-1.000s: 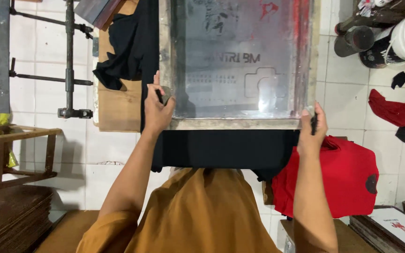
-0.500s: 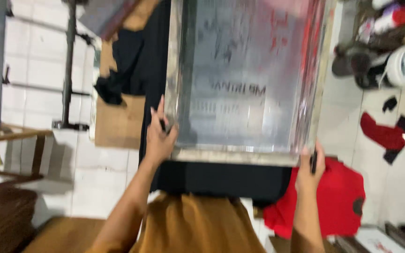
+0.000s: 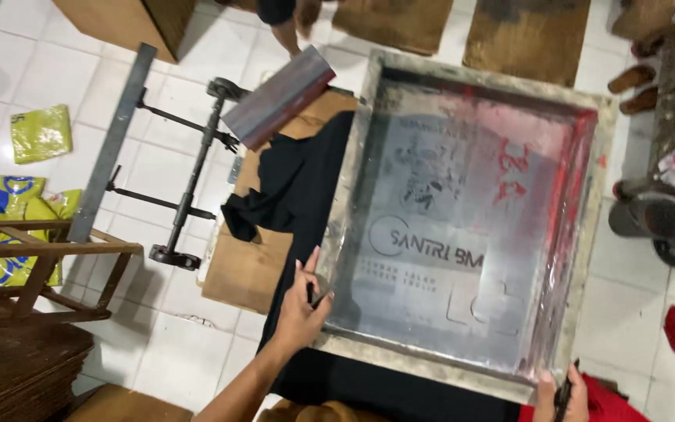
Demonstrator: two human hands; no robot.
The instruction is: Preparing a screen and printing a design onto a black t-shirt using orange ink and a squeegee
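Screen-printing stage: a framed printing screen (image 3: pixel 462 227) lies over a black garment (image 3: pixel 306 187) on a board — the step in hand appears to be seating or lifting the frame. Left hand (image 3: pixel 302 309), at the frame's 8 o'clock corner, grasps the edge, fingers curled, thumb on top. Right hand (image 3: pixel 560 395), at 5 o'clock, is partly cut off; it closes round a dark slim tool against the frame. A squeegee (image 3: pixel 279 98) rests at 11 o'clock. The next move likely calls for an even two-handed grip.
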